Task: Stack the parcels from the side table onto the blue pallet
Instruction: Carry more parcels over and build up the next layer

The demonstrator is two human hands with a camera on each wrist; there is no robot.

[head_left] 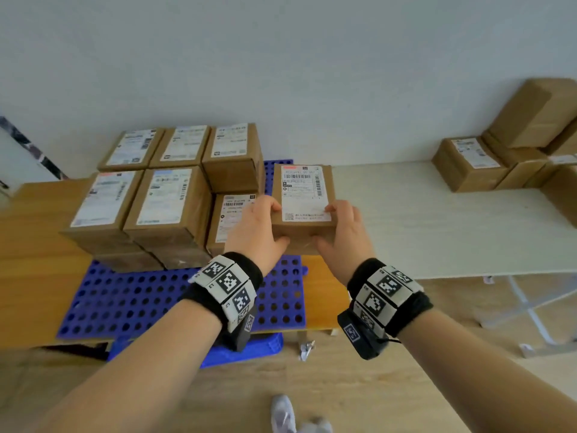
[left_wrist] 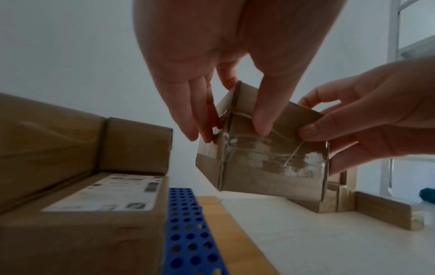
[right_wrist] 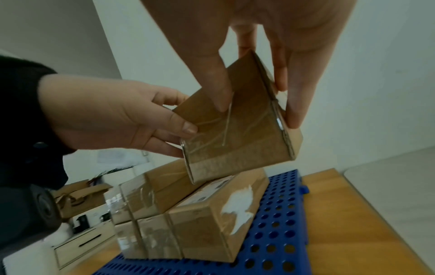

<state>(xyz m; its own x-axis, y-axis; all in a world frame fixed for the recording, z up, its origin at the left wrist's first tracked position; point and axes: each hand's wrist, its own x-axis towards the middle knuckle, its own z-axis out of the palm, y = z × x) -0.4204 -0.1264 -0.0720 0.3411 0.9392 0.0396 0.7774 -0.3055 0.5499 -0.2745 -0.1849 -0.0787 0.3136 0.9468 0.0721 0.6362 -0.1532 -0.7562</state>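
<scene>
A brown cardboard parcel [head_left: 304, 198] with a white label hangs in the air, gripped at its near end by both hands. My left hand [head_left: 259, 226] holds its left side, my right hand [head_left: 340, 229] its right side, thumbs on the near face. The same parcel [left_wrist: 263, 158] [right_wrist: 237, 130] shows taped in both wrist views. It hovers over the right part of the blue pallet [head_left: 156, 301], above a lower parcel [head_left: 232, 214]. Several labelled parcels [head_left: 165, 198] are stacked on the pallet's left and back.
The white side table [head_left: 437, 220] on the right carries several more parcels [head_left: 471, 164] at its far right. The pallet lies on a low wooden platform [head_left: 34, 260]. A crumpled scrap [head_left: 306, 350] lies on the wood floor in front.
</scene>
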